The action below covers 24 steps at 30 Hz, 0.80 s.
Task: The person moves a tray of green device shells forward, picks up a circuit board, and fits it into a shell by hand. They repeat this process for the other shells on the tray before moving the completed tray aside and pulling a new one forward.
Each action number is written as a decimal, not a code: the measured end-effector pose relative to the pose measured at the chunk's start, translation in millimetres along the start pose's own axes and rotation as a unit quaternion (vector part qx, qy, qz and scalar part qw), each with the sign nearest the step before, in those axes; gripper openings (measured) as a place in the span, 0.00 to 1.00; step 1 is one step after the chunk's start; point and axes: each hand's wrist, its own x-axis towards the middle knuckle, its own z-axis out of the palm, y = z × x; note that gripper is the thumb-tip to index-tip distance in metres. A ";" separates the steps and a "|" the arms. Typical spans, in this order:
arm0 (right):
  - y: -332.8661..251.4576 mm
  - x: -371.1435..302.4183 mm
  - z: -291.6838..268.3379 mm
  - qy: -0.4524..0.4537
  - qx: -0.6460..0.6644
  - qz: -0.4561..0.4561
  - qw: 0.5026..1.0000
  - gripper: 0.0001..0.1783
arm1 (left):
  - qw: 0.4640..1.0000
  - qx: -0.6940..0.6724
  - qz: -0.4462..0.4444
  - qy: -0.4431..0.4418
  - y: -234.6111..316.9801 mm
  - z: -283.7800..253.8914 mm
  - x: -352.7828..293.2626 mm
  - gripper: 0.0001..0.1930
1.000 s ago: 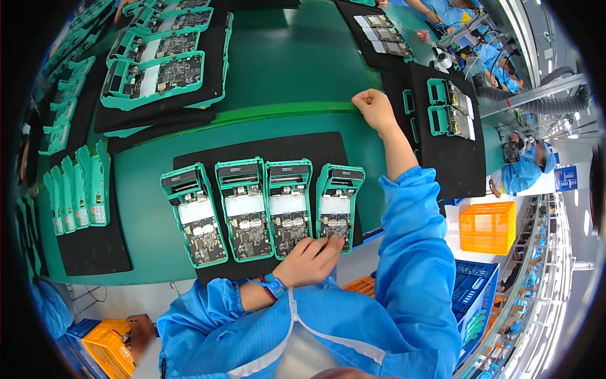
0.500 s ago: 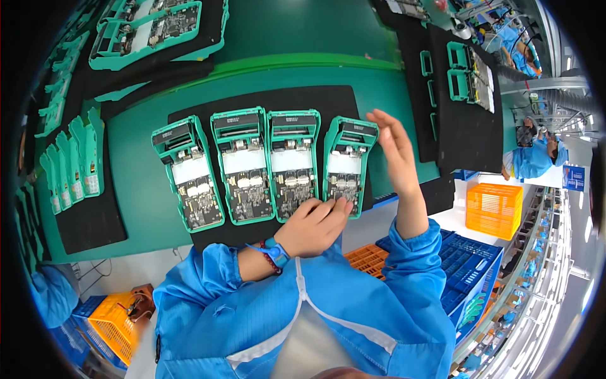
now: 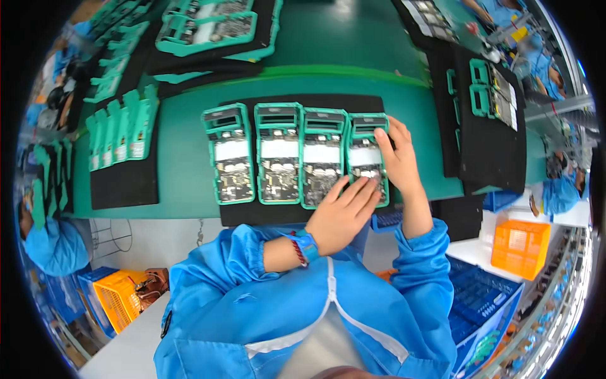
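Observation:
Four green housings with circuit boards stand side by side on a black mat point(image 3: 265, 215): a left housing point(image 3: 231, 158), a second housing point(image 3: 279, 158), a third housing point(image 3: 323, 155) and a right-hand housing point(image 3: 366, 148). Each has a white strip across its board and a dark window at its far end. My left hand point(image 3: 341, 218) lies with outstretched fingers over the near part of the right-hand housing. At that housing's far right corner is my right hand point(image 3: 399, 158), its thumb over the frame and its fingers along the outer side.
Narrow green shells point(image 3: 123, 129) lie on a black mat at the left. Larger green assemblies point(image 3: 208, 28) sit at the back left. Another black mat point(image 3: 489, 145) at the right bears more green frames. An orange crate point(image 3: 521, 247) and a blue crate point(image 3: 480, 297) stand beyond the table's right.
My right hand has come from beside the right-hand housing onto its far corner. My left hand's fingers have straightened over the board. The whole view has shifted, moving the table scene rightward.

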 end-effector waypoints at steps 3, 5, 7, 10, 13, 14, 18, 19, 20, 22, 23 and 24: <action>3.2 -1.5 3.3 0.021 0.005 0.018 1.000 0.25 | 0.999 -0.028 -0.014 0.017 -4.2 -5.9 -1.6 0.28; 18.1 -11.7 0.9 0.055 -0.051 0.024 0.997 0.30 | 0.998 -0.056 -0.017 0.022 -5.5 -27.3 -11.3 0.29; 4.7 -23.1 -9.8 0.032 -0.029 0.112 0.993 0.30 | 0.990 -0.139 -0.008 0.014 -15.0 -54.4 -29.0 0.28; 20.5 -19.1 -11.9 0.024 0.058 0.058 0.996 0.28 | 0.908 -0.379 -0.165 -0.066 -25.8 -84.7 -79.1 0.15; 36.9 27.7 0.6 0.003 0.141 -0.014 0.990 0.27 | 0.663 -0.627 -0.357 -0.201 -19.1 -67.3 -115.9 0.18; 39.2 42.8 4.2 -0.021 0.184 0.009 0.983 0.27 | 0.645 -0.633 -0.363 -0.227 -21.2 -59.8 -117.5 0.20; 61.2 84.2 11.8 -0.092 0.129 0.000 0.987 0.20 | 0.408 -0.807 -0.386 -0.180 -36.2 -11.2 -104.4 0.24; 51.3 78.6 22.7 -0.018 -0.026 -0.067 0.997 0.16 | 0.385 -0.828 -0.380 -0.148 -33.2 -5.1 -101.5 0.24; 46.6 77.0 25.4 0.004 -0.049 -0.088 0.995 0.14 | 0.361 -0.849 -0.368 -0.121 -29.7 -3.4 -95.2 0.24; 40.8 66.5 17.7 0.002 -0.065 -0.082 0.995 0.12 | 0.362 -0.846 -0.378 -0.100 -22.8 -9.5 -87.6 0.27; 36.3 60.9 7.6 -0.034 -0.051 -0.021 0.998 0.12 | 0.366 -0.843 -0.383 -0.090 -20.3 -13.9 -87.2 0.27; 51.0 55.4 3.2 -0.027 -0.024 -0.045 0.998 0.14 | 0.377 -0.832 -0.399 -0.083 -18.7 -19.2 -89.6 0.27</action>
